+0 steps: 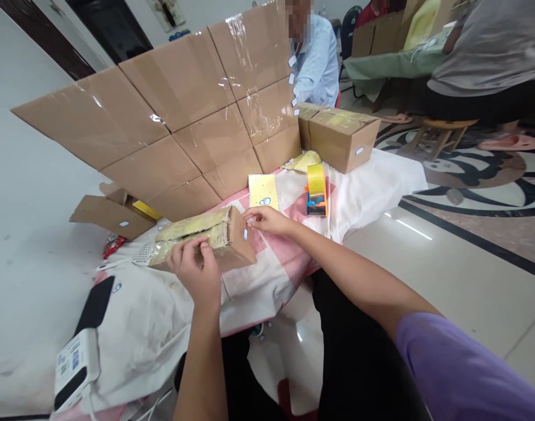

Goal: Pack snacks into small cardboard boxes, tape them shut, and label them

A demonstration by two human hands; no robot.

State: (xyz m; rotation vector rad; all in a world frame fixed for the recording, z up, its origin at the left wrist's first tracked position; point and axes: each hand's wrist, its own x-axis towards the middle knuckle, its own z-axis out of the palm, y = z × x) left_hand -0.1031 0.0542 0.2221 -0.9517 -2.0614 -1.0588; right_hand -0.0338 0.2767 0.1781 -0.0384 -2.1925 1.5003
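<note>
A small cardboard box (225, 242) taped with yellowish tape lies on a white and pink cloth (162, 316). My left hand (197, 272) grips its near side. My right hand (267, 221) pinches at the box's right end, where a small white sticker (245, 234) sits. Just behind it lies a yellow sticker sheet (262, 191). An orange and blue tape dispenser (316, 190) with a yellow roll stands further right.
A wall of stacked, taped cartons (183, 123) stands behind. A sealed box (341, 137) sits at the back right, an open flat box (113, 213) at the left. A white label printer (76, 362) lies near left. A person in a blue shirt (315, 64) sits beyond.
</note>
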